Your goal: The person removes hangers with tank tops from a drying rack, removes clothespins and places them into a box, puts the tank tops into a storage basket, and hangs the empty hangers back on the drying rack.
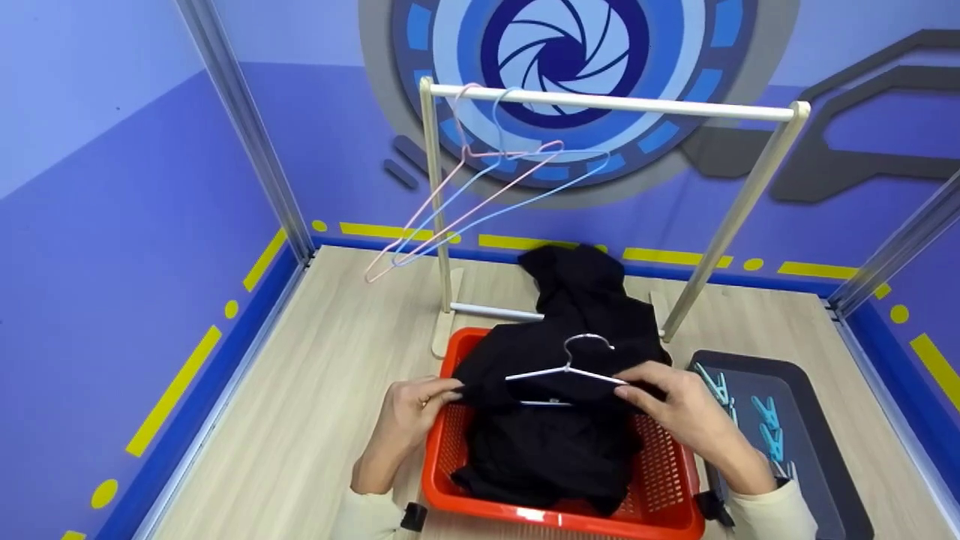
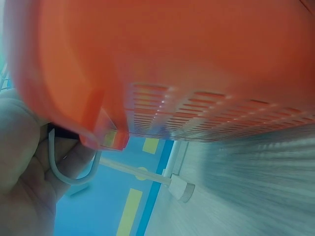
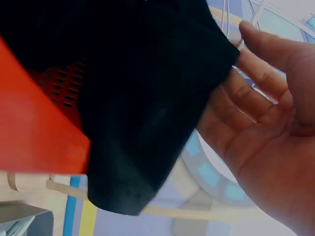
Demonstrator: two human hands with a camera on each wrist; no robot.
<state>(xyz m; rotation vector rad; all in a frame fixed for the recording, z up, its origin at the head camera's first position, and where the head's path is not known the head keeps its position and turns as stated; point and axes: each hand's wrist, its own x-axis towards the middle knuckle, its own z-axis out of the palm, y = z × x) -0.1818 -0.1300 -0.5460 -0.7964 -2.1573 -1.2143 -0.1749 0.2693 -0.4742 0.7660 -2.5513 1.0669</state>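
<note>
A white wire hanger with a metal hook lies over a black garment, above a red plastic basket. With thumb and fingers, my right hand pinches the right arm of the hanger; the cloth lies against its fingers in the right wrist view. My left hand pinches the garment's left edge at the basket's rim. A white loop, like a hanger end, shows by its fingers in the left wrist view. More black cloth fills the basket below.
Behind the basket stands a wooden rack, with a pink hanger and a blue hanger hung at its left. A dark grey tray holding several teal clothespins sits at the right. Patterned walls enclose the table.
</note>
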